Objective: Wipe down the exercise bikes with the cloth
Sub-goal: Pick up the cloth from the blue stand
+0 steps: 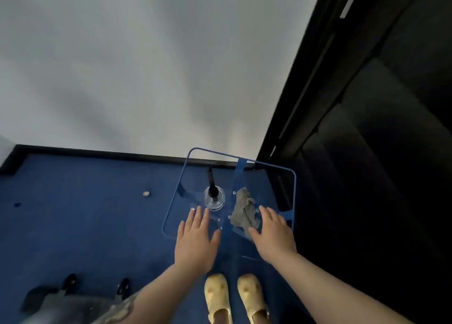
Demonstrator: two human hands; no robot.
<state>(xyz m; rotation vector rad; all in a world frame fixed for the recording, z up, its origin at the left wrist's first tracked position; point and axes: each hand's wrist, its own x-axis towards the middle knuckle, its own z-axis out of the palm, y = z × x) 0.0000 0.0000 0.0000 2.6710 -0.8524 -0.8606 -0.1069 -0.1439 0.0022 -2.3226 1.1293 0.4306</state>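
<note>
Item: glass table, clear top with a blue rim, standing on blue carpet against a white wall. All places below are given from this table.

Cloth: grey, crumpled, lying on the right half of the tabletop.

Spray bottle: clear body, black nozzle, upright near the table's centre, left of the cloth and apart from it.

Your left hand: over the near left part of the top, fingers straight and spread, holding nothing, just short of the bottle.

Your right hand: over the near right part, fingers straight and spread, thumb at the cloth's near edge; whether it touches cannot be told.

Your shoes: pale yellow, on the carpet at the table's near side.

Small round metal object: on the carpet well left of the table.
</note>
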